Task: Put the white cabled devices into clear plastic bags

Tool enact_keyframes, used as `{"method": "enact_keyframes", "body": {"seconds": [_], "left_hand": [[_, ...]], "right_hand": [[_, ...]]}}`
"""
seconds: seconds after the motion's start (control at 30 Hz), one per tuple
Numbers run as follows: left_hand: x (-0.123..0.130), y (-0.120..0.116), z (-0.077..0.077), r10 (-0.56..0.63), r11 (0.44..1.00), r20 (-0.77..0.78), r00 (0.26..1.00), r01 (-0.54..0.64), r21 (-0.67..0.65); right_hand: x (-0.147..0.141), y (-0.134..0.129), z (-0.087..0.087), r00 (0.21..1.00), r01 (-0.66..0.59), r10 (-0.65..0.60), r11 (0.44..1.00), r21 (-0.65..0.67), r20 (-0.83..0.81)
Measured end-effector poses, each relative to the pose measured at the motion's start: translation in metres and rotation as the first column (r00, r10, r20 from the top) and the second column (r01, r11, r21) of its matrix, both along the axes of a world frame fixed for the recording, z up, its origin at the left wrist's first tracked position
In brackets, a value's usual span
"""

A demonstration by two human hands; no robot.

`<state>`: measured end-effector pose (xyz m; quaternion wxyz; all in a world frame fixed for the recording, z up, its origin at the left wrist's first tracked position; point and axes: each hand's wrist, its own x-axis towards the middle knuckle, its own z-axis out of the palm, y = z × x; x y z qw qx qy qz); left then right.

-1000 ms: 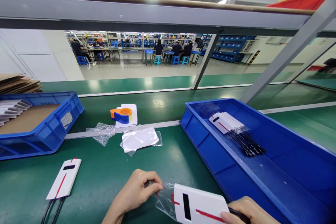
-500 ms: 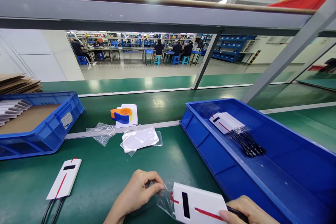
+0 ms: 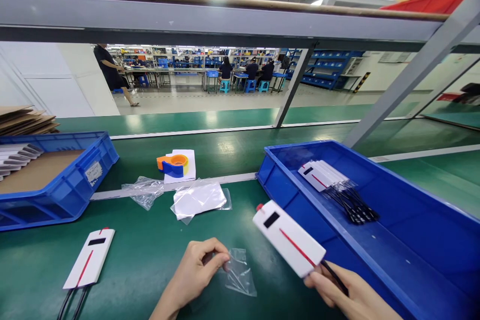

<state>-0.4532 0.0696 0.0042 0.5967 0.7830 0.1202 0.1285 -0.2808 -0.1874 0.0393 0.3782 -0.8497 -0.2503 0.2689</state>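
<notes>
My right hand (image 3: 339, 287) grips the cable end of a flat white device (image 3: 290, 240) with a dark window, a red stripe and a red tip. The device is tilted, its red tip up and to the left, in front of the right blue bin. My left hand (image 3: 202, 270) pinches the edge of a small clear plastic bag (image 3: 240, 275), which hangs from the fingertips apart from the device. A second white device (image 3: 90, 260) with black cables lies on the green table to the left.
The right blue bin (image 3: 311, 225) holds several white devices (image 3: 326, 177) with black cables. Another blue bin (image 3: 56, 205) with white parts stands at left. Between them lie a tape dispenser (image 3: 173, 165), clear bags (image 3: 202, 200) and a crumpled bag (image 3: 144, 191). Metal posts (image 3: 294, 90) rise behind.
The device has come out of the clear bag, moving up and turning in my right hand. My left hand still pinches the bag. A walking person has appeared in the background at left.
</notes>
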Motion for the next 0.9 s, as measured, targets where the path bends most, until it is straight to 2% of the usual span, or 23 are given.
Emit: {"method": "enact_keyframes", "body": {"seconds": [0.1,0.17,0.27,0.33,0.47,0.6,0.77,0.9], "left_hand": [[0.001,-0.003,-0.002,-0.022,1.0,0.024,0.999,0.023,-0.016],[0.002,-0.006,-0.004,-0.041,0.999,0.029,0.999,0.04,0.009],[0.002,-0.01,-0.01,-0.047,0.991,0.066,0.997,0.038,0.131],[0.003,-0.012,-0.014,-0.066,0.973,0.122,0.99,0.037,0.228],[0.005,-0.016,-0.023,-0.115,0.927,0.229,0.966,0.022,0.374],[0.005,-0.017,-0.028,-0.133,0.909,0.257,0.957,0.015,0.416],[0.004,-0.014,-0.027,-0.091,0.949,0.162,0.983,0.036,0.313],[0.007,-0.02,-0.031,-0.079,0.971,0.155,0.985,0.04,0.237]], "right_hand": [[-0.003,0.02,-0.015,0.992,0.026,-0.009,0.99,0.137,-0.127],[-0.01,0.036,-0.029,0.975,-0.003,0.05,0.977,0.215,-0.214],[-0.023,0.058,-0.045,0.939,-0.061,0.158,0.951,0.304,-0.307],[-0.031,0.071,-0.05,0.918,-0.072,0.194,0.939,0.336,-0.345],[-0.04,0.087,-0.043,0.914,-0.161,0.265,0.932,0.326,-0.306],[-0.039,0.092,-0.029,0.871,-0.272,0.392,0.887,0.373,-0.297],[-0.029,0.087,-0.017,0.795,-0.414,0.497,0.864,0.287,-0.347],[-0.03,0.089,-0.02,0.809,-0.397,0.486,0.867,0.301,-0.332]]}}
